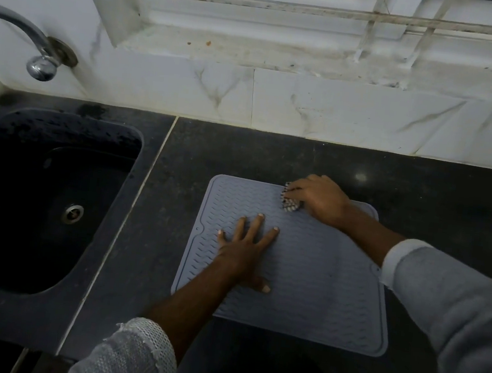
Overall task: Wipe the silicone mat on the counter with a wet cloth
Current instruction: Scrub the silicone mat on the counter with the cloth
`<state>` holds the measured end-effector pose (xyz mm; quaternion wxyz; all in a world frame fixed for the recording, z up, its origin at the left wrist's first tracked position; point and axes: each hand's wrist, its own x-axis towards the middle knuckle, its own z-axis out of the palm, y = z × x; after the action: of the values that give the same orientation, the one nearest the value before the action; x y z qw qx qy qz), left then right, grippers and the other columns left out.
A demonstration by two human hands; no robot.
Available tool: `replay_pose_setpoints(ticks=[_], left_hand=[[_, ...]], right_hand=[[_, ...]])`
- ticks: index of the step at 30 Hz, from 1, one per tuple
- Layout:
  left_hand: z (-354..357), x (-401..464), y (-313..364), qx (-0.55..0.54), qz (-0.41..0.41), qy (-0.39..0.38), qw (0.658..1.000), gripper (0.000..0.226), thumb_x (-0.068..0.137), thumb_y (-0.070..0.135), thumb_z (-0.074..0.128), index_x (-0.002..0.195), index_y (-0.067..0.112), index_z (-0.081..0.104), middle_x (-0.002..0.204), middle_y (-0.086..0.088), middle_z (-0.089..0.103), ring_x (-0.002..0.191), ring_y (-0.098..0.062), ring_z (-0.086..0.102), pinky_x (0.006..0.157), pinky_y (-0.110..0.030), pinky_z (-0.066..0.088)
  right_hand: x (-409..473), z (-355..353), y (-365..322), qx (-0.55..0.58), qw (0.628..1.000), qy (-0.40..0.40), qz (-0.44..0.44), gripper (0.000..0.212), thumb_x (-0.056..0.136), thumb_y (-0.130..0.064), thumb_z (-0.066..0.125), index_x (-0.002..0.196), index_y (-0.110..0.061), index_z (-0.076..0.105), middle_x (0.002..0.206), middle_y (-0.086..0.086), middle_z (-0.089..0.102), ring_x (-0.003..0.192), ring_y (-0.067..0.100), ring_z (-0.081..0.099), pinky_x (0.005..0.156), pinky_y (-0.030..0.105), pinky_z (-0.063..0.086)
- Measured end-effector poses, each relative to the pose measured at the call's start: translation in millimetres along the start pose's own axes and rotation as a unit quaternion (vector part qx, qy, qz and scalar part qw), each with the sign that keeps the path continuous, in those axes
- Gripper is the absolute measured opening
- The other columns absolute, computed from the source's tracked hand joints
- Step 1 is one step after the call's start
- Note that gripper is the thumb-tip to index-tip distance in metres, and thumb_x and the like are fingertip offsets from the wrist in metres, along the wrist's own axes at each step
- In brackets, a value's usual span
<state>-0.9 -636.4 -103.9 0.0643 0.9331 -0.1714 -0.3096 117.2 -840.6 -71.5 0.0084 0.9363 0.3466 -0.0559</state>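
The right hand point(319, 198) is curled around a bunched, patterned cloth point(290, 201) and presses it onto the mat point(319, 285) near the mat's 1 o'clock corner. The left hand point(247, 248) lies flat with fingers spread on the mat toward its 9 o'clock side, gripping nothing, just pinning it down.

The grey mat lies flat on the dark counter point(420, 189), with the sink point(40, 195) well off at its 9 o'clock and the tap point(40, 52) beyond that at 10 o'clock.

The mat looks thin, soft and floppy, with a raised rim and a ribbed surface. It is probably light enough to creep or ripple under a wiping stroke, more so once wet, so holding it with a flat palm away from the cloth seems right. The ribs will likely trap water and dirt, so strokes along them should clean better. The cloth is limp and wads easily; gripping it bunched gives a firmer pad.
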Motion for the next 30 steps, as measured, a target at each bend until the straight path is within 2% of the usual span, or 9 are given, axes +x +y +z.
replay_pose_setpoints(ticks=[3,6,7,10,12,18,21,25,30], left_hand=[[-2,0,1,-0.004,-0.003,-0.005,1.0,0.128,0.062,0.062,0.077,0.142,0.046,-0.022,0.151,0.003,-0.036,0.138,-0.036,-0.03,0.103,-0.075,-0.005],[-2,-1,2,0.001,-0.005,-0.005,1.0,0.128,0.062,0.061,0.077,0.143,0.045,-0.022,0.151,0.003,-0.036,0.138,-0.036,-0.03,0.103,-0.075,-0.005],[-2,-1,1,0.0,-0.004,-0.005,1.0,0.128,0.062,0.061,0.077,0.143,0.045,-0.022,0.151,0.003,-0.037,0.138,-0.036,-0.03,0.103,-0.074,-0.006],[-3,-1,1,-0.005,-0.002,-0.008,1.0,0.129,0.063,0.06,0.077,0.143,0.045,-0.022,0.151,0.003,-0.038,0.138,-0.036,-0.03,0.102,-0.074,-0.006],[-3,-2,2,-0.004,-0.004,-0.01,1.0,0.129,0.063,0.059,0.077,0.143,0.045,-0.023,0.15,0.003,-0.038,0.138,-0.036,-0.031,0.102,-0.075,-0.006],[-6,-4,5,-0.004,-0.008,-0.017,1.0,0.127,0.065,0.058,0.076,0.144,0.044,-0.022,0.151,0.001,-0.038,0.138,-0.036,-0.031,0.103,-0.075,-0.006],[-7,-5,6,-0.004,-0.01,-0.022,1.0,0.127,0.066,0.058,0.076,0.145,0.042,-0.022,0.152,0.0,-0.035,0.138,-0.036,-0.03,0.104,-0.075,-0.005],[-6,-6,5,-0.003,-0.009,-0.011,1.0,0.126,0.066,0.058,0.076,0.145,0.042,-0.021,0.152,0.0,-0.035,0.139,-0.036,-0.029,0.104,-0.075,-0.003],[-6,-5,5,-0.006,-0.008,-0.015,1.0,0.128,0.064,0.059,0.077,0.145,0.043,-0.021,0.151,0.002,-0.037,0.138,-0.036,-0.03,0.103,-0.075,-0.005]], right_hand=[[19,3,-29,0.0,0.999,-0.003,-0.033,0.04,0.092,-0.023,0.052,0.131,-0.029,0.049,0.142,-0.001,0.046,0.125,0.024,0.04,0.102,0.041,0.032],[15,15,-32,0.0,0.998,-0.061,-0.013,0.049,0.092,-0.041,0.027,0.138,-0.031,0.04,0.147,0.001,0.039,0.129,0.026,0.035,0.105,0.043,0.032],[6,18,-26,0.008,0.998,-0.06,-0.005,0.05,0.092,-0.04,0.026,0.139,-0.032,0.039,0.148,0.001,0.037,0.13,0.026,0.034,0.105,0.044,0.032],[-20,21,-1,-0.022,0.999,-0.044,-0.014,0.048,0.092,-0.025,0.051,0.137,-0.035,0.041,0.148,-0.003,0.037,0.13,0.023,0.034,0.105,0.04,0.03],[-25,13,8,-0.029,0.998,-0.063,-0.006,0.048,0.089,-0.022,0.056,0.134,-0.034,0.046,0.145,-0.005,0.041,0.126,0.021,0.037,0.102,0.037,0.03],[15,-3,-24,0.031,0.999,0.002,-0.007,0.038,0.089,-0.022,0.056,0.126,-0.03,0.055,0.137,-0.002,0.051,0.119,0.026,0.044,0.097,0.04,0.033],[35,5,-51,-0.006,0.999,-0.03,-0.031,0.039,0.093,-0.026,0.049,0.131,-0.031,0.049,0.141,-0.003,0.045,0.121,0.025,0.041,0.097,0.039,0.033],[8,15,-33,0.001,0.999,-0.037,-0.012,0.046,0.094,-0.027,0.045,0.139,-0.032,0.039,0.148,-0.002,0.036,0.127,0.025,0.035,0.102,0.038,0.032],[-11,-1,-13,-0.049,0.996,-0.069,-0.003,0.043,0.088,-0.022,0.056,0.13,-0.03,0.05,0.137,0.001,0.048,0.117,0.024,0.044,0.097,0.038,0.035]])
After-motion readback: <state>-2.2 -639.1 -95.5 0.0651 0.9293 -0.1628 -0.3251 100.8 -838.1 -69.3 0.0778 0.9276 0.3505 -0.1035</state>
